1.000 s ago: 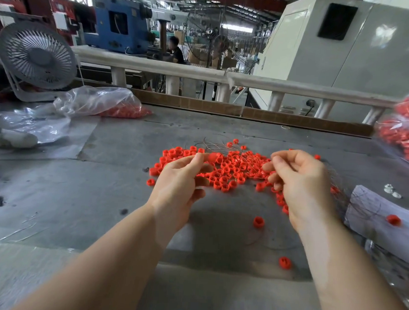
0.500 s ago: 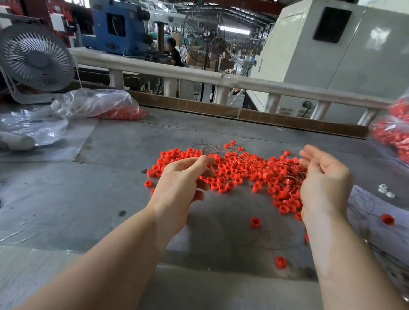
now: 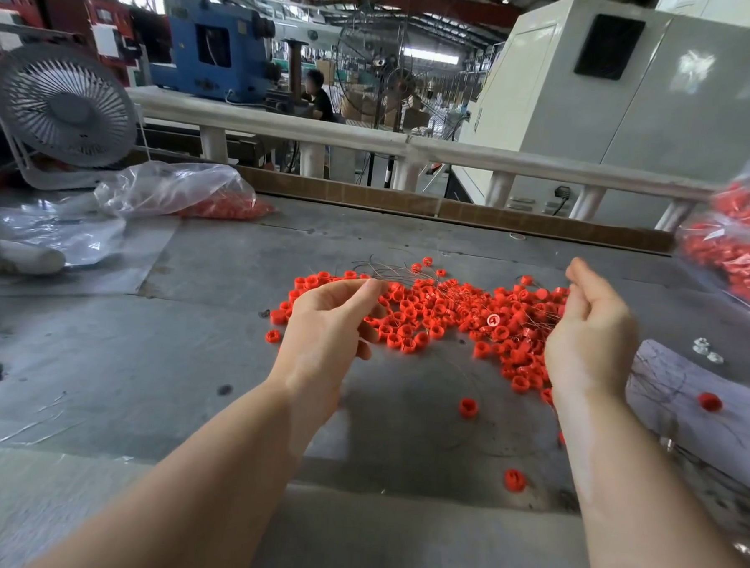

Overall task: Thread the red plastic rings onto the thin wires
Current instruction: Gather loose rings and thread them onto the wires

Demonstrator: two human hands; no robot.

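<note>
Two hands hovered over the red rings [image 3: 441, 313] on the tabletop [image 3: 100, 356]: left hand [image 3: 327, 324] loosely curled, right hand [image 3: 588, 334] relaxed, both holding nothing visible.

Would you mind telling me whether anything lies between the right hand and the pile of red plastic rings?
Nothing visible does: the right hand hovers, palm open, at the right edge of the pile of red plastic rings on the grey table.

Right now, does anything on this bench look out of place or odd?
Yes. One white ring sits among the pile of red rings, and a few red strays lie apart near the table's front, one more on the paper at right.
</note>
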